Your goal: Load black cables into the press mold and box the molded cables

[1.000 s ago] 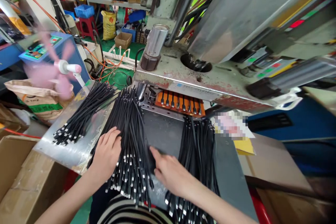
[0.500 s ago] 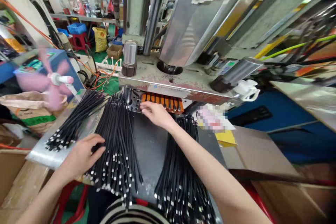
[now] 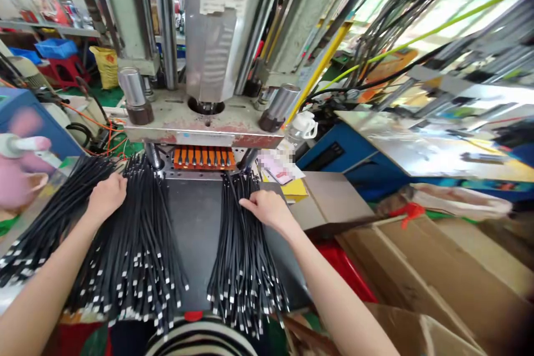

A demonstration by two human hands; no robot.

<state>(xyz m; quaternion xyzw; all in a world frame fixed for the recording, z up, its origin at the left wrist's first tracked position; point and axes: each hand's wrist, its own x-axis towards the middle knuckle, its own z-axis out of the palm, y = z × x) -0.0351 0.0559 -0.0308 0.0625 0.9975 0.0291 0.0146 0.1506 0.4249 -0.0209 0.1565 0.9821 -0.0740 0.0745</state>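
Observation:
My left hand (image 3: 107, 196) is closed at the upper part of the left-hand black cables, between two bundles; what its fingers hold is hidden. Under and beside it spreads a wide bundle of black cables (image 3: 136, 233) with pale metal plugs toward me. Farther left lies another black cable bundle (image 3: 50, 217). My right hand (image 3: 269, 207) rests over the right-hand black cable bundle (image 3: 240, 245), fingers curled under and thumb pointing left; its grip is hidden. Ahead, an orange mould block (image 3: 204, 158) with several black cable ends in its slots sits in the press (image 3: 204, 129).
A dark work plate (image 3: 194, 233) lies between the bundles. Beyond it rise the press columns. A pink fan (image 3: 20, 150) turns at left. Cardboard boxes (image 3: 442, 272), a white jug (image 3: 303, 125) and a yellow card (image 3: 294, 187) are on the right.
My right hand has left the mould block and come back to the right-hand cables. My left hand has moved forward and its fingers have closed. The view has swung to the right.

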